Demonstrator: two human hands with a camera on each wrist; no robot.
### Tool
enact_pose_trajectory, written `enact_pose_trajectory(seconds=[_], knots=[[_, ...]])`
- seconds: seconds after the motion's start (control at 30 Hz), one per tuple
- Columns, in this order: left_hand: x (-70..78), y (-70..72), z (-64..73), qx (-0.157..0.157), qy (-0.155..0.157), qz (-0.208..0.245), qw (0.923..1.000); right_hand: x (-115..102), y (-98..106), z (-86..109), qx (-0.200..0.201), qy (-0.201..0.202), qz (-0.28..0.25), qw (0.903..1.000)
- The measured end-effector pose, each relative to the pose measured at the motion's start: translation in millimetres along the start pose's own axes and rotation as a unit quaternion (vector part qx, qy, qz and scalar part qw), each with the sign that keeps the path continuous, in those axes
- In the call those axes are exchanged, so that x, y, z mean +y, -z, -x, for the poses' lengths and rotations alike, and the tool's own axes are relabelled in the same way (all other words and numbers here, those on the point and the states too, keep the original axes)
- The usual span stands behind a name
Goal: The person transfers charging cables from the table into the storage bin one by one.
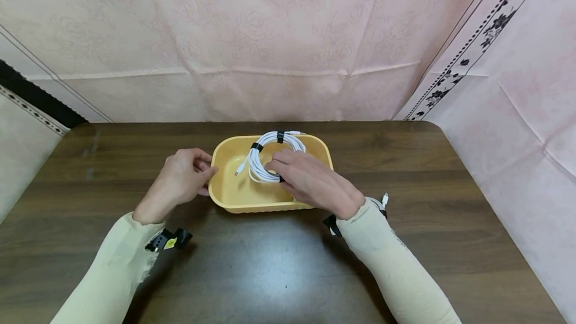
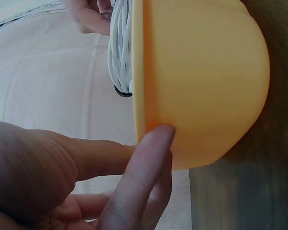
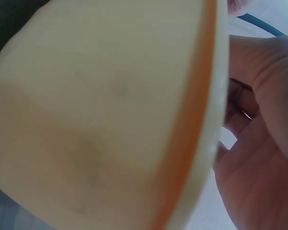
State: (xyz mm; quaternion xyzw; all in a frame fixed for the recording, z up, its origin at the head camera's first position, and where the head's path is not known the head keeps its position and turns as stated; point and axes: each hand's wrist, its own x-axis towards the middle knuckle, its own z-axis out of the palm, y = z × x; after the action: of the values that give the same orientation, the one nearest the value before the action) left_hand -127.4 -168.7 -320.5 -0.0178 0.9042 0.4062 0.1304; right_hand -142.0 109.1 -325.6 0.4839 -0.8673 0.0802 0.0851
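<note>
A yellow plastic basin (image 1: 238, 191) stands on the wooden table. Over it is a coil of white cable (image 1: 255, 165), bound with black straps, one plug end hanging loose at its left. My right hand (image 1: 310, 179) reaches over the basin's right side and grips the coil's near right part, its fingertips hidden in the head view. At the basin's left end, my left hand (image 1: 182, 176) pinches the rim between thumb and fingers. The left wrist view shows the coil (image 2: 120, 52) rising above the rim and a fingertip (image 2: 163, 136) against the outer wall.
The brown table (image 1: 270, 274) runs up to a pale patterned cloth (image 1: 270, 39) at the back. More cloth (image 1: 517, 89) hangs on the right. Small cameras are strapped at both wrists, the left one (image 1: 168, 240) close above the table.
</note>
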Motion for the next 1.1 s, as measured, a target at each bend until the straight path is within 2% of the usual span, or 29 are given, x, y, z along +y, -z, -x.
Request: enact_pose_trajectory(seconds=[0.47,1.1], knots=[[-1.0,-1.6,-0.1,0.005,-0.008,0.003,0.9999,-5.4,-9.4,-4.9,-0.019,0.009,0.007,0.9997],[-0.2,-0.5,0.0,0.0,-0.003,0.002,1.0,-8.3,-16.4,-8.6,0.001,0.04,0.003,0.9992]])
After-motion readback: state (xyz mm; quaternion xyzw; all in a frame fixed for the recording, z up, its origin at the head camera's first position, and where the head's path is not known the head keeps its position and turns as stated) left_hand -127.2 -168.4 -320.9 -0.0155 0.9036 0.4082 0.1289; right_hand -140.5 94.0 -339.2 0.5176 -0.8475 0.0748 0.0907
